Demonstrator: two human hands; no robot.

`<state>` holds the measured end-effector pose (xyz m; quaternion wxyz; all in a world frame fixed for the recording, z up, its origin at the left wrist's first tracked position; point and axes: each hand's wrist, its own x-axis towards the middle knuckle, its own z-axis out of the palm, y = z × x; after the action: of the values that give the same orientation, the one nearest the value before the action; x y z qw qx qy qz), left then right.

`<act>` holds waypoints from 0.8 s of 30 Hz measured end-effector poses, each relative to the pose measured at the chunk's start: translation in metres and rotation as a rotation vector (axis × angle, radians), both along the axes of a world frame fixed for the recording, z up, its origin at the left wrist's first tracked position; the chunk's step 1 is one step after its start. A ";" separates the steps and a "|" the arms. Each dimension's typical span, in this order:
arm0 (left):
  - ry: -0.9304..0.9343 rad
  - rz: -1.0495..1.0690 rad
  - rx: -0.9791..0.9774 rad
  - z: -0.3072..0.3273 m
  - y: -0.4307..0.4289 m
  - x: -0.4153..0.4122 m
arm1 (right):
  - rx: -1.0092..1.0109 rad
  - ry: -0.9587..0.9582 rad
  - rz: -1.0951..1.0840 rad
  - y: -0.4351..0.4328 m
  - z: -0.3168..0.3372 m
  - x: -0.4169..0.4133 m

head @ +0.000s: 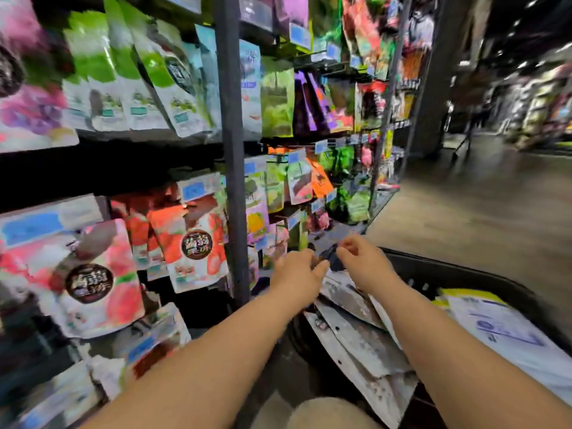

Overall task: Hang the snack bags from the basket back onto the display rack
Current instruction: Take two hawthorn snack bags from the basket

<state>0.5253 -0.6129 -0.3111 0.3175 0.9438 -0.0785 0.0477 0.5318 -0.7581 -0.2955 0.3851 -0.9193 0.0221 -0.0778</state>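
head view, snack bag point(333, 261) held between left hand point(297, 272), right hand point(365, 262)

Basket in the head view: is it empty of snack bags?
No, several silvery snack bags and a white pack with a yellow edge lie inside the black basket.

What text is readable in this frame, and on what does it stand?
"蒟蒻果冻", probably, blurred: dark round badge on the red snack bag, and again on the pink snack bag.
Blue price tags, white bags in the basket, the held dark snack bag: too blurred to read.
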 end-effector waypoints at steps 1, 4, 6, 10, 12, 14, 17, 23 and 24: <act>0.032 -0.026 0.014 -0.005 -0.012 0.001 | -0.019 0.022 -0.029 -0.014 -0.005 -0.002; 0.121 -0.062 0.110 -0.017 -0.038 0.000 | -0.076 0.073 -0.104 -0.054 -0.023 -0.009; 0.138 -0.062 0.226 -0.023 -0.047 -0.001 | -0.112 0.125 -0.136 -0.074 -0.033 -0.016; 0.106 -0.124 0.409 -0.032 -0.055 -0.004 | -0.114 0.232 -0.149 -0.103 -0.044 -0.035; 0.071 -0.162 0.516 -0.035 -0.058 -0.006 | -0.094 0.279 -0.096 -0.112 -0.048 -0.045; 0.037 -0.198 0.620 -0.038 -0.060 -0.008 | -0.075 0.303 -0.047 -0.117 -0.051 -0.057; 0.021 -0.236 0.679 -0.043 -0.059 -0.008 | 0.025 0.287 -0.017 -0.123 -0.054 -0.074; 0.020 -0.291 0.671 -0.048 -0.057 -0.011 | 0.115 0.288 0.007 -0.127 -0.059 -0.099; 0.022 -0.291 0.664 -0.049 -0.057 -0.011 | 0.098 0.287 -0.012 -0.125 -0.058 -0.100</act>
<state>0.5145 -0.6698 -0.3600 -0.0020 0.9749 -0.2197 -0.0361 0.4321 -0.8833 -0.3536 0.4221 -0.9009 0.0864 0.0535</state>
